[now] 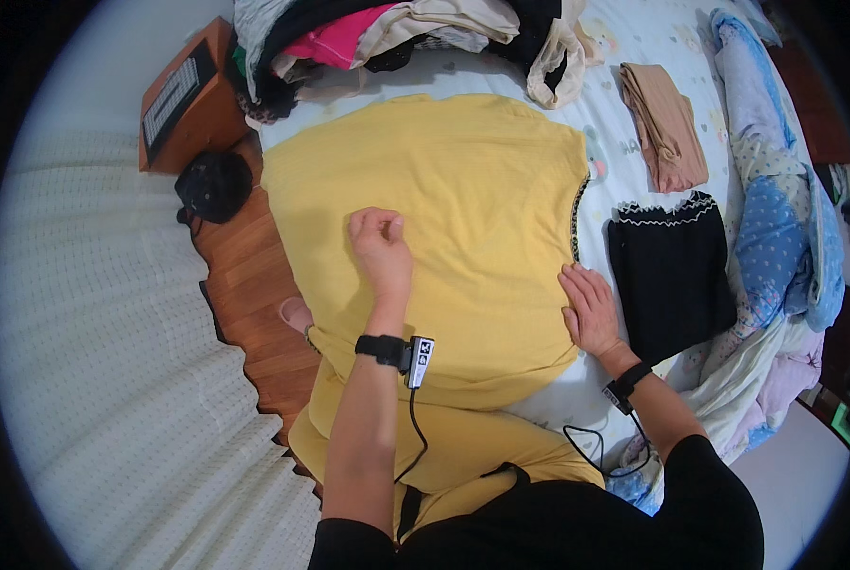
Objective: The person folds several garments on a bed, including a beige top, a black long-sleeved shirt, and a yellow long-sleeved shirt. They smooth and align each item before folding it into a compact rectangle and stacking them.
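Observation:
A yellow garment point(472, 180) lies spread over the bed, with a dark patterned trim along part of its right edge. Over its left part is my left hand point(382, 249), fingers curled in and nothing visible in them. My right hand point(591, 309) rests flat at the garment's right edge, fingers stretched out and touching the cloth. Close by on the right lies a folded black garment point(670, 275) with white zigzag trim. Farther back is a folded tan garment point(662, 123). Each wrist wears a black strap with a small cabled device.
A heap of mixed clothes point(396, 33) covers the far side of the bed. Bunched blue floral bedding point(776, 228) runs along the right. To the left are an orange-brown box point(192, 104), a black cap point(216, 185), wooden floor point(254, 294) and a white curtain point(111, 332).

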Available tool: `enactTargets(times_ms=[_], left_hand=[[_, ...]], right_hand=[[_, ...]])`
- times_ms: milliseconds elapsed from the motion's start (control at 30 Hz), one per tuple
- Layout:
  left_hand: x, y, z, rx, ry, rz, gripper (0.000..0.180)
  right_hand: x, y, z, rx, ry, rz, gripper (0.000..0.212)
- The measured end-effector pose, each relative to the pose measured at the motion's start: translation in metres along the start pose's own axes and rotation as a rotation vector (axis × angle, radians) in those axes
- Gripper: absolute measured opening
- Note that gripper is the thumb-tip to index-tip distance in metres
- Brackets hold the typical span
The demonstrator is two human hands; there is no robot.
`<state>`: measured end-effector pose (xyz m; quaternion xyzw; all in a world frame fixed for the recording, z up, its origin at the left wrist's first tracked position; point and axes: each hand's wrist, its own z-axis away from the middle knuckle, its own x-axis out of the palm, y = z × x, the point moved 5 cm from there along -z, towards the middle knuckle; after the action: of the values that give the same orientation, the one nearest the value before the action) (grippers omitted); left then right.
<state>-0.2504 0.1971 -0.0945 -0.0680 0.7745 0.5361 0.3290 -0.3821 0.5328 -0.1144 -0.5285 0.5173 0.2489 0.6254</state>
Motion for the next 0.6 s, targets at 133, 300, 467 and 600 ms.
enactTargets(times_ms=[133,300,467,600], left_hand=[[-0.007,0.022,0.004,-0.124,0.008,0.331,0.01],[0.035,0.087,0.046,0.121,-0.306,0.298,0.009],[0.085,0.099,0.053,0.253,-0.428,0.157,0.012],[0.097,0.096,0.054,0.458,-0.468,-0.001,0.014]], right_hand=[[-0.001,0.001,0.0,-0.004,-0.004,-0.006,0.058],[-0.002,0.002,0.001,0.003,-0.017,0.008,0.058],[-0.003,0.002,0.002,-0.009,0.012,-0.01,0.057],[-0.003,0.003,0.001,-0.014,0.018,-0.005,0.056]])
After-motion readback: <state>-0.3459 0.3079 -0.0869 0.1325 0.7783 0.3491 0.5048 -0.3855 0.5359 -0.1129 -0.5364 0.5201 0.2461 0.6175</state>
